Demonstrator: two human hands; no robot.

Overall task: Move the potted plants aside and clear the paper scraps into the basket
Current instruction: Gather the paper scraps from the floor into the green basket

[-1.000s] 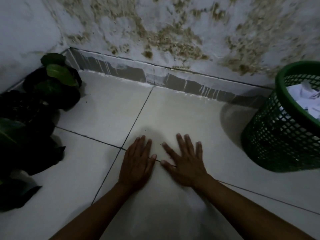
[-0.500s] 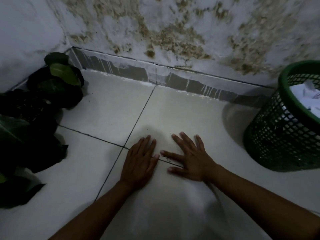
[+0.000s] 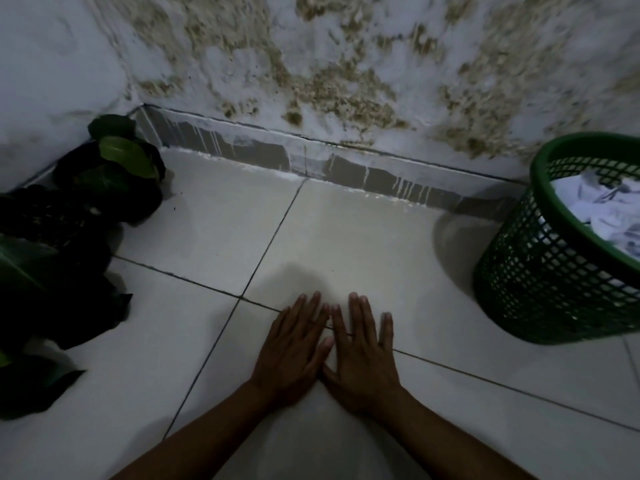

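Both hands lie flat on the floor (image 3: 346,244), palms down, fingers straight and holding nothing. The left hand (image 3: 292,351) and the right hand (image 3: 362,351) sit side by side, thumbs touching where they meet, the fingers pointing toward the wall (image 3: 242,46). They straddle a dark grout line that runs across the pale tiles, and the bare forearms reach back toward the bottom of the view.

The potted plants (image 3: 59,237) are bunched along the left edge, close to the corner where the two walls meet — a dark mass in which it is hard to tell one pot from another. One bright green leaf (image 3: 124,157) catches the light at the far end of the group, nearest the corner; another broad leaf shows dimly closer in. They stand well apart from the hands.

Over on the right stands the basket (image 3: 540,271), green plastic with an open lattice wall and a solid rim, near the wall and casting a soft shadow on the tile to its left. The paper scraps (image 3: 602,213) are inside it — a white crumpled heap with some dark marks, visible over the rim and through the lattice.

The wall behind is white, blotched with brownish stains, and a grey skirting strip (image 3: 311,161) streaked with white drips runs along its foot.
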